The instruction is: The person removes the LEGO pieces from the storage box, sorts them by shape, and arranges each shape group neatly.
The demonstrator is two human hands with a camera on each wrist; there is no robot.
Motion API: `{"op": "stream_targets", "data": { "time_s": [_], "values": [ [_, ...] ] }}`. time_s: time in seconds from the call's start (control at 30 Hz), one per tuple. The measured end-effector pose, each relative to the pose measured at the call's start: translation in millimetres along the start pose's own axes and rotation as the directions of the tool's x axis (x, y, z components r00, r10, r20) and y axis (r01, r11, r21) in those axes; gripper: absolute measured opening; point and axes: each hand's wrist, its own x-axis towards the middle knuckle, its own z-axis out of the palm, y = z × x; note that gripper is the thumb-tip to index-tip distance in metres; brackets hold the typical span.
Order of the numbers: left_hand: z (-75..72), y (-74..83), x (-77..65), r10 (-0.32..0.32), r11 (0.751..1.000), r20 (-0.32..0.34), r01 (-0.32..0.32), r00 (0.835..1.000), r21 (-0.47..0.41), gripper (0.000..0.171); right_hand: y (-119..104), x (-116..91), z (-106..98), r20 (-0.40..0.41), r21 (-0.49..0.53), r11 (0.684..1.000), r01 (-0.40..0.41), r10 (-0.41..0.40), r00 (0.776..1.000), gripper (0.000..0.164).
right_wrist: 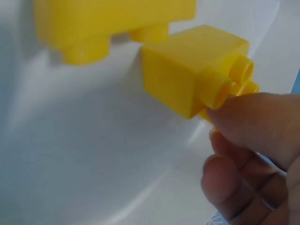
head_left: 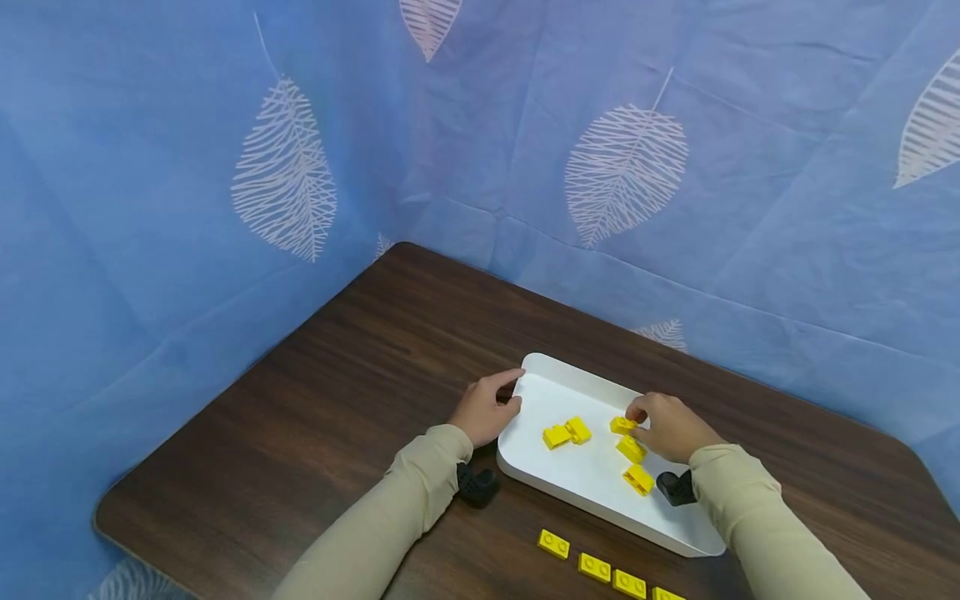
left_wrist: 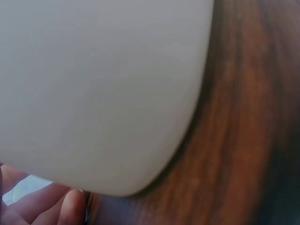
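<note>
A white tray point(head_left: 570, 483) lies on the table with several yellow toy bricks inside. My left hand point(head_left: 483, 410) is at the tray's left end, thumb and forefinger spread apart with their tips at the rim. Part of that hand's fingers point(left_wrist: 72, 206) shows past the tray's edge in the left wrist view. Over the tray's right half, my right hand point(head_left: 671, 427) pinches a yellow brick point(head_left: 621, 425) between thumb and fingers. Close by lie a second brick point(head_left: 631, 450) and a third brick point(head_left: 639, 480). In the right wrist view the thumb point(right_wrist: 258, 117) overlaps the studs.
Two more yellow bricks point(head_left: 577, 430) sit together in the tray's left half. In front of the tray, several flat yellow bricks point(head_left: 594, 567) form a row on the dark wooden table point(head_left: 337, 400). A blue leaf-patterned curtain point(head_left: 480, 125) hangs behind the table.
</note>
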Motion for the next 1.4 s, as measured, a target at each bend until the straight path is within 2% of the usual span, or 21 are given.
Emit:
{"op": "stream_targets", "data": {
  "time_s": [0.2,0.37,0.47,0.57,0.67,0.77,0.9,1.0,1.13,1.23,1.4],
  "values": [
    [3.5,1.3,0.5,-0.016,1.0,0.004,0.017,1.0,-0.008,0.045,0.1,-4.2,-2.4,0.018,0.002,1.0,-0.014,0.014,1.0,0.014],
    [4.2,1.7,0.1,-0.006,1.0,-0.008,0.006,1.0,-0.018,0.044,-4.2,-10.7,-9.4,-0.022,-0.017,0.999,-0.049,0.049,0.999,0.015],
    [5.1,1.5,-0.1,-0.018,1.0,-0.009,0.017,1.0,-0.015,0.044,-7.0,-18.5,-14.6,-0.053,-0.024,0.999,-0.043,0.042,0.998,0.016],
    [6.6,1.7,-0.3,-0.029,1.0,-0.002,0.029,1.0,-0.009,0.044,-10.5,-31.1,-19.7,-0.097,-0.03,0.999,-0.013,0.01,0.995,0.017],
    [7.4,1.9,0.1,-0.032,0.999,0.0,0.032,0.999,-0.007,0.044,-17.6,-48.0,-25.2,-0.155,-0.05,0.997,0.054,-0.061,0.986,0.017],
    [6.8,2.8,0.5,-0.035,0.999,-0.005,0.035,0.999,-0.006,0.044,-31.1,-67.4,-30.1,-0.201,-0.081,0.989,0.127,-0.141,0.97,0.017],
    [5.5,4.3,0.6,-0.029,1.0,-0.008,0.029,1.0,-0.005,0.044,-54.2,-95.3,-27.5,-0.215,-0.095,0.98,0.177,-0.194,0.957,0.018],
    [3.0,4.0,0.3,-0.019,1.0,-0.007,0.019,1.0,0.001,0.044,-71.1,-113.0,-16.8,-0.191,-0.066,0.975,0.214,-0.223,0.956,0.017],
    [1.6,2.7,0.9,-0.013,1.0,-0.011,0.013,1.0,0.004,0.044,-87.9,-126.2,0.9,-0.124,-0.011,0.959,0.283,-0.283,0.951,0.014],
    [1.8,2.1,0.6,-0.021,1.0,-0.01,0.021,1.0,0.003,0.044,-97.8,-130.0,14.4,-0.031,0.04,0.948,0.314,-0.313,0.949,0.013],
    [4.4,2.6,0.4,-0.025,1.0,0.004,0.025,1.0,0.01,0.044,-110.9,-131.3,35.4,0.142,0.103,0.947,0.305,-0.318,0.937,0.011]
  ]
}}
